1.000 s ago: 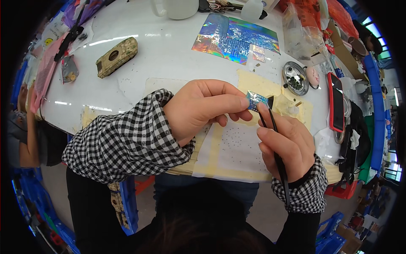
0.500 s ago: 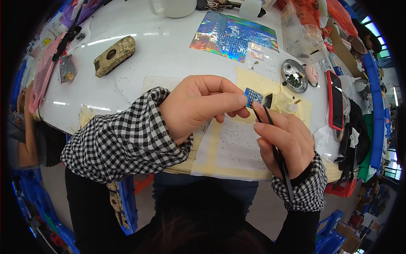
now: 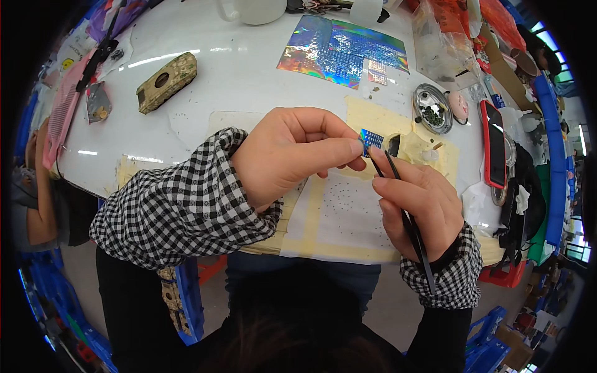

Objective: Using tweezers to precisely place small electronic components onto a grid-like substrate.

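Between thumb and fingers my left hand [image 3: 295, 146] pinches a small shiny blue sticker sheet [image 3: 371, 142] with rows of tiny marks. My right hand [image 3: 423, 202] grips black tweezers [image 3: 412, 231], their tips pointing up close to the sheet's lower edge. Whether the tips hold anything is too small to tell. Below the hands lies a white paper [image 3: 336, 217] taped at its borders and scattered with tiny dark specks. A metal dish [image 3: 433, 105] with small dark green bits stands beyond my right hand.
A camouflage-patterned toy vehicle hull [image 3: 166, 82] lies at the left. Large holographic sheets [image 3: 342, 50] lie at the back, near a white mug [image 3: 261, 11]. A red-cased phone [image 3: 493, 144] and a plastic bag [image 3: 444, 56] are at the right. Another person's arm [image 3: 40, 202] shows far left.
Both hands keep nearly the same place and grip. The blue sheet has tilted slightly, and its reflection differs. The tweezers have shifted very little.
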`<control>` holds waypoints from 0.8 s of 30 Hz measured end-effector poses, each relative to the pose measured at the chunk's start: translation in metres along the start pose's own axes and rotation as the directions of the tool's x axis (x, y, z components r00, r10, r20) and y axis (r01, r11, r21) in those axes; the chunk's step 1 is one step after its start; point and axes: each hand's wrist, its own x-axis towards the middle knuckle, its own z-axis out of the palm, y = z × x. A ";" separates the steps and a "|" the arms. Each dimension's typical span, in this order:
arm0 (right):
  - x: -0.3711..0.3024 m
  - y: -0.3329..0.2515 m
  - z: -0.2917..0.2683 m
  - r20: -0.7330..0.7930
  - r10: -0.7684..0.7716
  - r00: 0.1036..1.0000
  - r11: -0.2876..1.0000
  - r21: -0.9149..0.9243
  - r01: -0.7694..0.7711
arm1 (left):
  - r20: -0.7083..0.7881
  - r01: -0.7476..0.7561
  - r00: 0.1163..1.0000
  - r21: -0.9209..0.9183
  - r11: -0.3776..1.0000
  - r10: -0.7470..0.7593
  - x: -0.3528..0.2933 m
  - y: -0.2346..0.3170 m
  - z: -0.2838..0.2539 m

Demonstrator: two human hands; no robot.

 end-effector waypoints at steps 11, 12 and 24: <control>0.000 0.001 0.008 -0.066 -0.117 0.991 0.979 -0.178 0.104 | 0.010 0.109 0.994 -0.174 0.979 -0.108 0.000 0.000 0.001; 0.000 0.000 0.007 -0.052 -0.120 0.991 0.973 -0.207 0.107 | 0.011 0.111 0.994 -0.178 0.978 -0.111 0.000 0.000 0.001; 0.004 -0.005 0.001 0.062 -0.173 0.983 0.925 -0.333 0.183 | 0.023 0.099 0.995 -0.170 0.981 -0.096 0.001 0.000 0.001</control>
